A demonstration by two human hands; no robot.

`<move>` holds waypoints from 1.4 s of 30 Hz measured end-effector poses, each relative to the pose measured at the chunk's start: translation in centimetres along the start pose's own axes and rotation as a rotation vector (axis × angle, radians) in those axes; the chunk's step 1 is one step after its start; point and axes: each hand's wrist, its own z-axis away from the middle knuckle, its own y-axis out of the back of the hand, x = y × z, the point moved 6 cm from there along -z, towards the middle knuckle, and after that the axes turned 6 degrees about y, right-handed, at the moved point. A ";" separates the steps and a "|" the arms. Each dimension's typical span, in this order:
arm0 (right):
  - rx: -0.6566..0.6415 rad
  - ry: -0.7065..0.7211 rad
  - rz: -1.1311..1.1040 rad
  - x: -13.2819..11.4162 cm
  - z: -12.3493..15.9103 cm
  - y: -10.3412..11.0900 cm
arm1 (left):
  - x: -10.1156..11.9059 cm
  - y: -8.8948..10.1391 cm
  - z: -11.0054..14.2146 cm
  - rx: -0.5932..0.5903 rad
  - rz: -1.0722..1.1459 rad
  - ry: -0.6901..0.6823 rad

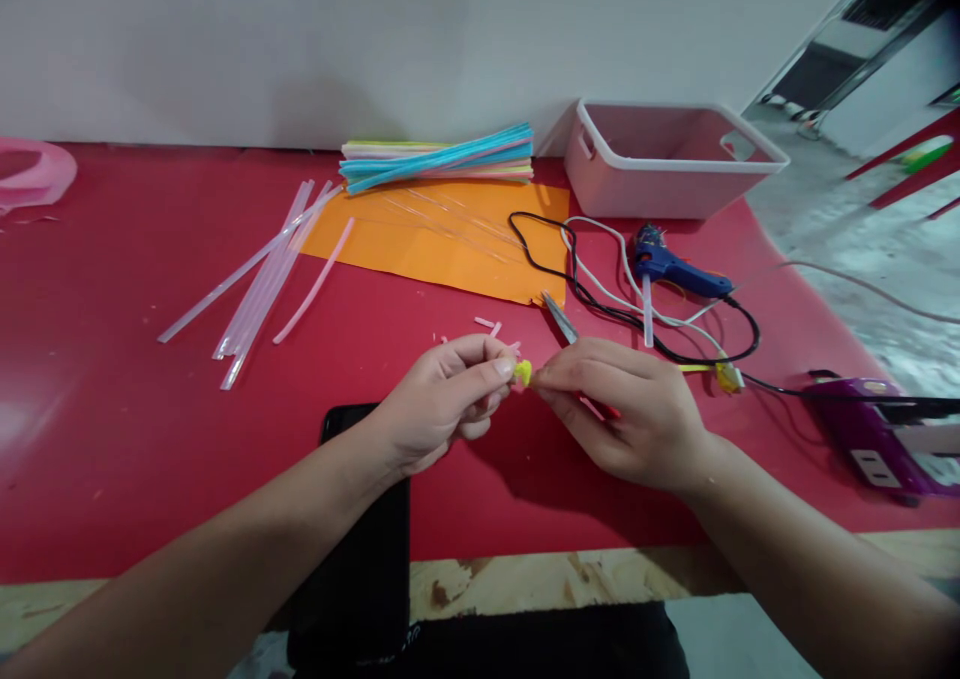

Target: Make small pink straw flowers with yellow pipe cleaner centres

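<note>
My left hand (pixel 457 389) is closed in a pinch on a small curled yellow pipe cleaner (pixel 523 371). From the other side, my right hand (pixel 630 409) has its thumb and fingertips pinched together at the edge of that yellow curl. How much of it lies inside the fingers is hidden. A pair of scissors (pixel 559 317) lies on the table, its blades showing beyond my right hand and its handle mostly covered. Small pink cut pieces (pixel 487 324) are scattered just past my left fingertips.
Pipe cleaners (pixel 439 164) are piled on an orange sheet (pixel 450 249). Left of it lie clear glue sticks (pixel 262 279) and a pink pipe cleaner (pixel 315 284). A pink bin (pixel 675 179), blue glue gun (pixel 679 264), tangled cords, purple power strip (pixel 862 439) and black phone (pixel 360 549) surround my hands.
</note>
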 end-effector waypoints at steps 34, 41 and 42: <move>-0.179 -0.398 -0.261 1.6 0.1 -0.5 | 0.8 -0.2 0.3 0.025 -0.551 -0.255; -0.152 -0.206 -0.170 0.9 -0.1 -0.4 | -0.3 -0.4 0.1 -0.016 -0.418 -0.070; -0.144 -0.172 -0.170 0.8 0.0 -0.4 | -0.6 -0.3 0.0 -0.029 -0.343 0.002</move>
